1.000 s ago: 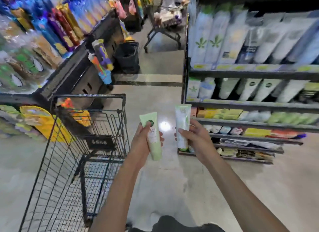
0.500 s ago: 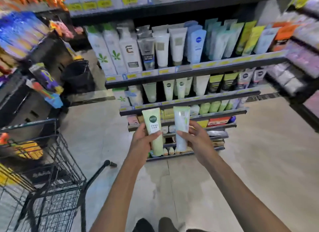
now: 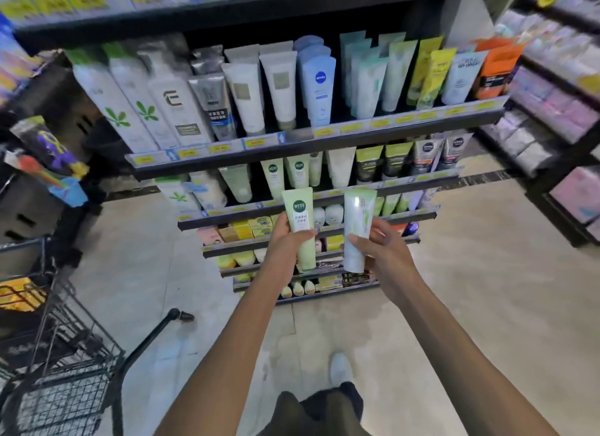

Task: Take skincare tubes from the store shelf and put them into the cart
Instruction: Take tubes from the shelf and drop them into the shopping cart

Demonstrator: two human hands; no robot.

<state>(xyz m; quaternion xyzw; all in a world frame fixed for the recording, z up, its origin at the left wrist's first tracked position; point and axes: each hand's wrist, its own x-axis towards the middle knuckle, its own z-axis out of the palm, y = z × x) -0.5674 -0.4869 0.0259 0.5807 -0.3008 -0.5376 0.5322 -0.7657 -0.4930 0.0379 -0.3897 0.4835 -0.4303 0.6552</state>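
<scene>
My left hand grips a pale green tube with a dark round logo, held upright. My right hand grips a white-and-green tube beside it, also upright. Both tubes hover in front of the store shelf, whose tiers are filled with many more skincare tubes. The black wire cart stands at the lower left, well away from both hands, with its handle pointing toward me.
Another shelf unit with pink and purple packs stands on the right. A rack of colourful goods is on the left behind the cart. Pale floor spreads around me; my shoe shows below.
The view swung from the cart and aisle round to face the shelf. Both hands kept hold of their tubes and now sit nearer the shelf, with the cart shifted to the lower left.
</scene>
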